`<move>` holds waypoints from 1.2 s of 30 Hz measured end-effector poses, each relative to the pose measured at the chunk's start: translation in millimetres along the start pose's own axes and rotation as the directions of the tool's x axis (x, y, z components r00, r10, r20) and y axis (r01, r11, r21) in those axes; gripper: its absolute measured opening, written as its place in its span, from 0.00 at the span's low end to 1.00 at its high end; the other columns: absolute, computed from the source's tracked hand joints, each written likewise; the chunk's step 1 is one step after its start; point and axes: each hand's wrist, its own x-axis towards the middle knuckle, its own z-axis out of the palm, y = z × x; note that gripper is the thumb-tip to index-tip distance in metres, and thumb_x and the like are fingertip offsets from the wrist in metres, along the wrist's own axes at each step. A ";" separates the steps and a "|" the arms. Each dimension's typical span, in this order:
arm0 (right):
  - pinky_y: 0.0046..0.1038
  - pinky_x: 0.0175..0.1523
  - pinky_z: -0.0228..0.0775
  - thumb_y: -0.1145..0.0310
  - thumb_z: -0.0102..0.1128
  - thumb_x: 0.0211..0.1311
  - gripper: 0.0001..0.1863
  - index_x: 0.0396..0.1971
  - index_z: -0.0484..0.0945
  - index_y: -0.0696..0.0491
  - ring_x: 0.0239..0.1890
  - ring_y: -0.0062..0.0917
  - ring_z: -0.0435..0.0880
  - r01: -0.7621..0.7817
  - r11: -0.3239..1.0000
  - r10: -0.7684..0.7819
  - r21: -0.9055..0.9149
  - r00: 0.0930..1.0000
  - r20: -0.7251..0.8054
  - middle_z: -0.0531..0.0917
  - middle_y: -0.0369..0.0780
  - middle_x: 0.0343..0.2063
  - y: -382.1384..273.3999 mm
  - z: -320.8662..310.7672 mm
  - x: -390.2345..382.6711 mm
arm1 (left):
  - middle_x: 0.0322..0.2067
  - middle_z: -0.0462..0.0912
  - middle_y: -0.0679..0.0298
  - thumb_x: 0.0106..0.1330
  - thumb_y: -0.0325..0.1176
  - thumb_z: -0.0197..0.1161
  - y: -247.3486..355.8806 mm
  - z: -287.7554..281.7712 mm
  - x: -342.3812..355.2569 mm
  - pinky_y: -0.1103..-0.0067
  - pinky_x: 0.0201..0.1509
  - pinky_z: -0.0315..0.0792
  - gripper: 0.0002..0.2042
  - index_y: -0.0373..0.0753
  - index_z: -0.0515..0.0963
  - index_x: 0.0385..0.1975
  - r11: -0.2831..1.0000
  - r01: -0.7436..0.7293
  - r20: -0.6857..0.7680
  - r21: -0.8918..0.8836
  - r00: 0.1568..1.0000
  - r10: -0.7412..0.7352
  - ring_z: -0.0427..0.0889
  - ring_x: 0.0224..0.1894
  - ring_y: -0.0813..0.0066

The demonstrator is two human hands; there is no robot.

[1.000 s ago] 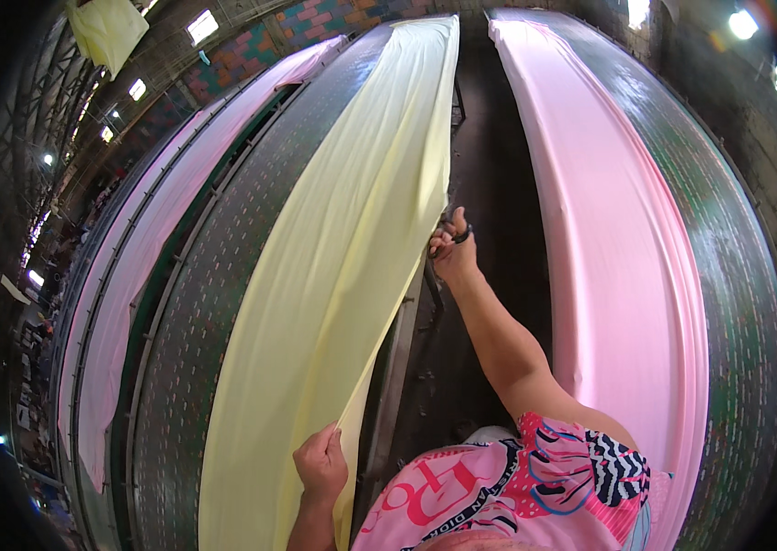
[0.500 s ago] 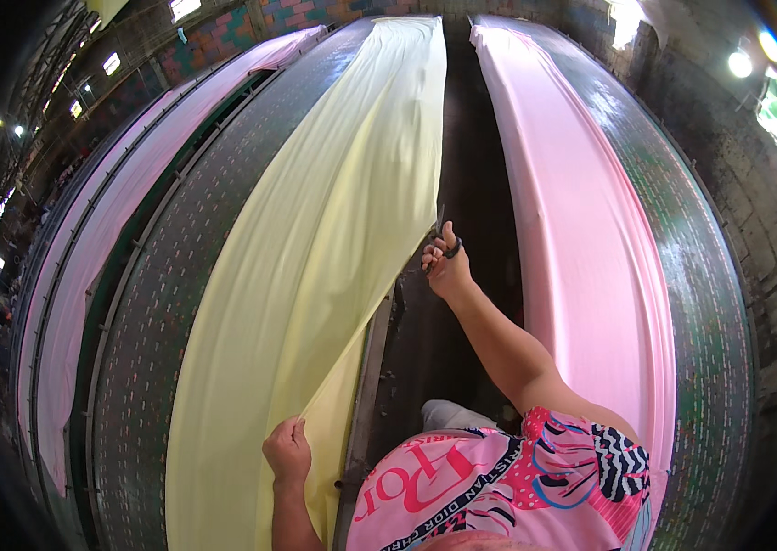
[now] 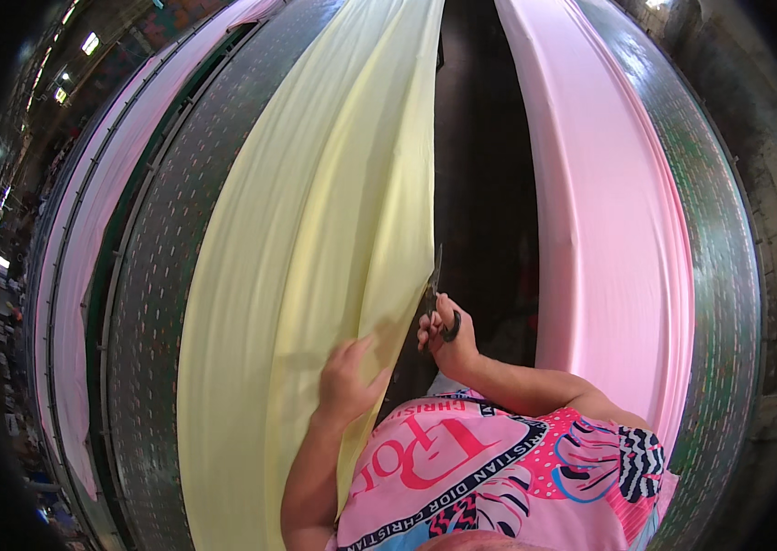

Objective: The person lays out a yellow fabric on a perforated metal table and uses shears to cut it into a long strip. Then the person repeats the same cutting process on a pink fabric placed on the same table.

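A long pale yellow cloth (image 3: 306, 239) runs away from me along a table, in loose lengthwise folds. My right hand (image 3: 448, 340) grips black-handled scissors (image 3: 434, 280) at the cloth's right edge, with the blades pointing away from me. My left hand (image 3: 352, 381) is over the near part of the cloth, fingers apart and slightly blurred, below and left of the scissors; I cannot tell whether its fingertips touch the cloth. My pink printed shirt fills the bottom of the view.
A pink cloth (image 3: 609, 239) lies along the table (image 3: 724, 294) to my right, across a dark gap (image 3: 485, 165). More pink cloth (image 3: 113, 211) lies beyond a rail on the left. The yellow cloth's table shows a speckled surface (image 3: 159, 303). Lights and walls show at the rim.
My left hand has let go of the cloth's edge and moved up and right. My right hand with the scissors sits lower in the picture and its arm is more bent; the view has shifted.
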 end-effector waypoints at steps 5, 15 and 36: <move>0.30 0.30 0.77 0.47 0.63 0.76 0.25 0.57 0.75 0.52 0.24 0.24 0.80 -0.119 0.993 0.119 -0.012 0.992 0.042 0.80 0.36 0.28 -32.3 7.9 -13.7 | 0.43 0.83 0.53 0.64 0.32 0.70 20.2 68.0 105.9 0.61 0.50 0.82 0.17 0.39 0.79 0.52 0.979 -0.041 0.157 0.200 0.988 0.009 0.86 0.48 0.51; 0.31 0.31 0.79 0.43 0.63 0.75 0.34 0.66 0.72 0.55 0.25 0.23 0.80 0.011 0.996 -0.018 0.092 0.997 0.081 0.79 0.36 0.29 -24.8 -3.0 -19.3 | 0.31 0.86 0.57 0.64 0.30 0.64 17.4 95.1 137.9 0.62 0.37 0.84 0.04 0.42 0.77 0.36 0.927 -0.194 0.213 0.320 0.969 0.129 0.90 0.36 0.55; 0.29 0.27 0.71 0.43 0.65 0.74 0.24 0.29 0.72 0.48 0.21 0.23 0.77 0.149 0.963 -0.152 0.225 0.988 -0.006 0.77 0.35 0.25 -30.5 7.0 49.7 | 0.30 0.87 0.51 0.75 0.32 0.57 28.4 67.6 126.8 0.55 0.38 0.80 0.08 0.41 0.82 0.36 0.981 -0.077 0.076 0.179 0.995 0.064 0.88 0.34 0.47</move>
